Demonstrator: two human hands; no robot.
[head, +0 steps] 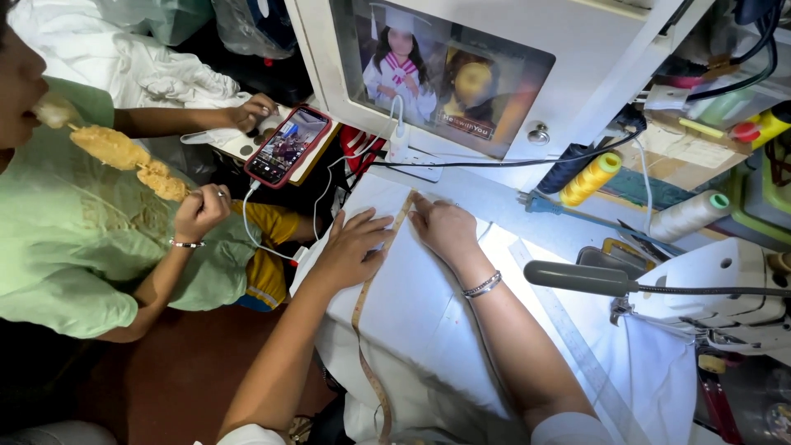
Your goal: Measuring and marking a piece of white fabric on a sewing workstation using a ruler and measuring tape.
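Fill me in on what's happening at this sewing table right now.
A person presses both hands flat on a white cloth spread over the table. The left hand and the right hand pin down a beige measuring tape that runs along the cloth's left edge and hangs off the near side. A white sewing machine stands at the right. To the left, another person in a green shirt holds a skewer of fried food beside a red-cased phone.

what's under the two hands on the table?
Both the left hand and right hand press flat on white fabric, with a tape measure running between them. The tabletop beneath the fabric is covered, not visible.
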